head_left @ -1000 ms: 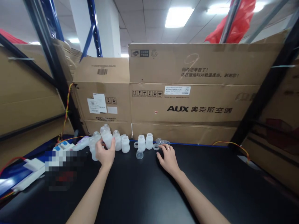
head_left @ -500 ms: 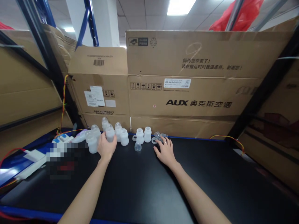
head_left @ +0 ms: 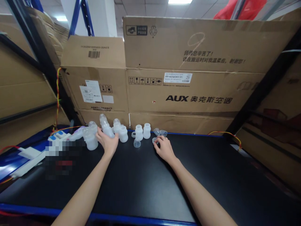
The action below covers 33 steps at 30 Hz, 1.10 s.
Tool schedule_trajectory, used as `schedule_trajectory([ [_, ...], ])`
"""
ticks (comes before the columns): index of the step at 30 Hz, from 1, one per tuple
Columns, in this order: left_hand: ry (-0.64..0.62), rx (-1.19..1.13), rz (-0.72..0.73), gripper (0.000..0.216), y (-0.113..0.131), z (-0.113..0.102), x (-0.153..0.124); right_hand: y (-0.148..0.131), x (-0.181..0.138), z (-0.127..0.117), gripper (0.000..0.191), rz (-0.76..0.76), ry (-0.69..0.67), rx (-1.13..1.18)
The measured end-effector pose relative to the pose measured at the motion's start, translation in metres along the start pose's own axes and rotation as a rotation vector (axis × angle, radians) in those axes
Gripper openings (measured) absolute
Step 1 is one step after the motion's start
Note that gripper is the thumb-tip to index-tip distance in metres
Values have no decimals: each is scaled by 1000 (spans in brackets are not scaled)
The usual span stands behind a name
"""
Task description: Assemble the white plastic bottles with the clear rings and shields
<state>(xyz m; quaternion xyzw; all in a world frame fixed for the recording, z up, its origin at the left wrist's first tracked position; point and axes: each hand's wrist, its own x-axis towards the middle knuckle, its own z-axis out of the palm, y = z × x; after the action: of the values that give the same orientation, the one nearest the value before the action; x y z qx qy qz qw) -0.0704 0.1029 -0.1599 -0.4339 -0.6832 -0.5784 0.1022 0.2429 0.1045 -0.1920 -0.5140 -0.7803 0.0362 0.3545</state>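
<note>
My left hand (head_left: 108, 142) is wrapped round a translucent white capped bottle (head_left: 107, 131) at the back of a black table (head_left: 150, 182). Several more capped bottles (head_left: 89, 138) stand close to its left and right. Two open bottles without caps (head_left: 142, 131) stand further right, and a clear dome cap (head_left: 137, 143) lies in front of them. My right hand (head_left: 163, 147) has its fingers curled on a small white ring (head_left: 154, 140), with clear parts (head_left: 160, 132) just behind it.
Large cardboard boxes (head_left: 188, 75) wall off the back of the table. Blue and black rack posts (head_left: 263, 88) rise at both sides. White and blue devices with cables (head_left: 35, 150) lie at the far left, partly blurred out.
The view has tilted down and the hands sit higher in frame. My left hand stays on the capped bottle. My right hand's fingers have gone from flat to curled on the ring.
</note>
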Motion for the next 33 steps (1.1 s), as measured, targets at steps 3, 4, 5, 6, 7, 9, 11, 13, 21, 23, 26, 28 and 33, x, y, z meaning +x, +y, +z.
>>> schedule_trajectory([
  [3, 49, -41, 114, 102, 12, -1, -9, -1, 0, 0, 14, -38, 10, 119],
  [4, 46, -62, 167, 101, 16, -1, -13, -2, 0, 0, 14, -48, 17, 165],
  [5, 30, -87, 227, 98, 21, -1, -17, -4, 0, 1, 14, -54, 25, 212],
  [6, -1, -115, 290, 94, 25, -2, -22, -6, -1, 1, 15, -54, 35, 260],
  [7, -47, -144, 356, 90, 30, -3, -27, -9, -1, 1, 17, -50, 45, 308],
  [9, -188, -205, 492, 77, 41, -5, -38, -18, -2, 2, 20, -31, 68, 403],
  [11, -370, -260, 621, 64, 52, -8, -48, -27, -3, 1, 22, -11, 91, 495],
  [13, -539, -303, 718, 58, 62, -11, -57, -38, -5, -1, 24, 6, 113, 582],
  [21, -668, -457, 701, 38, 69, -4, -72, -60, -12, -11, 23, 57, 111, 886],
  [23, -647, -494, 647, 34, 67, -3, -74, -61, -11, -11, 27, 83, 91, 964],
  [26, -631, -544, 572, 34, 67, -5, -75, -62, -10, -12, 33, 145, 96, 1059],
  [28, -637, -573, 539, 35, 69, -7, -75, -60, -9, -12, 32, 191, 136, 1097],
  [33, -697, -625, 511, 37, 70, -10, -72, -56, -9, -16, 44, 222, 213, 1155],
])
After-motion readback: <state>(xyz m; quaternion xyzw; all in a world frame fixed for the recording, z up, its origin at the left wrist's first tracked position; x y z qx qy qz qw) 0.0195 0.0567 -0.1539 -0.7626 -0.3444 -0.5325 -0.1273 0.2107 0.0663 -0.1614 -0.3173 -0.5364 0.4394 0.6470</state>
